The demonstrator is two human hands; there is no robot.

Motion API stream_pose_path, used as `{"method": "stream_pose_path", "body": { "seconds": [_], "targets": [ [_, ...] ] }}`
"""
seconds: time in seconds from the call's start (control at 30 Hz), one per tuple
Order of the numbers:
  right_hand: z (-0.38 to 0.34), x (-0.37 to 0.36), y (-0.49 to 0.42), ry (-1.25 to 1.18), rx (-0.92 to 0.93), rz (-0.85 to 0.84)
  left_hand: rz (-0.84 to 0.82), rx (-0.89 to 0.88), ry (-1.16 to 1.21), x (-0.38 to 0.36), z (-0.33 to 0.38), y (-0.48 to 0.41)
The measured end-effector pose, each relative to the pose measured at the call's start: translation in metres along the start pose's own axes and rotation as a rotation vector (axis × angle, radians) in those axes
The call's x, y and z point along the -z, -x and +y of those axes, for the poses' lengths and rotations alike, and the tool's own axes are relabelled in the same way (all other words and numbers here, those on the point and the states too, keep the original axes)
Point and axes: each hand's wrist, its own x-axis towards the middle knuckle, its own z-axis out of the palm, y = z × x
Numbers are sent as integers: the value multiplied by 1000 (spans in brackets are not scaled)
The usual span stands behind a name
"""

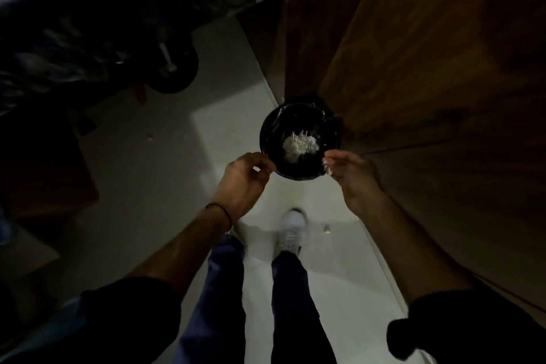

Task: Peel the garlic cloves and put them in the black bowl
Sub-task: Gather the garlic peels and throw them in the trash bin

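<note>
Down at the floor's right edge, against the wood-grain cabinet: round black container, glossy crinkled lining, pale flaky heap in the middle. Garlic or skins, can't tell. Left hand at its left rim, fingers curled toward thumb. Right hand at the right rim, fingers curled, pale scraps at the tips. Whether either actually grips anything: can't tell, dim and blurred. Thin dark band on left wrist. White shoe on the smooth pale floor.

The single wide-angle camera sat on the person's head. It faced steeply down, well above the floor.
</note>
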Motion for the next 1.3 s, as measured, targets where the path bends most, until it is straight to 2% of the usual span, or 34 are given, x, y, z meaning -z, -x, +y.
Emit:
{"method": "stream_pose_path", "body": {
  "seconds": [0.33, 0.47, 0.57, 0.77, 0.93, 1.17, 1.23, 1.3],
  "targets": [
    [100, -3, -171, 42, -21, 12, -86, 54, -21, -69, -121, -152],
    [120, -14, -223, 155, 41, 114, -99, 54, -34, -87, -152, -195],
    [132, -20, -254, 357, 97, 161, -112, 66, 34, -93, -167, -216],
    [140, -25, -265, 707, 287, 162, -98, 69, 76, -104, -182, -231],
    [148, -13, -270, 681, 349, 178, -115, 16, 74, -106, -178, -228],
    [156, -13, -257, 774, 463, 203, -113, -9, 84, -107, -171, -220],
    [150, -13, -253, 815, 381, 138, -106, -16, 110, -108, -169, -217],
    [148, -7, -252, 891, 423, 107, -95, -21, 121, -108, -168, -215]
  ]
}}
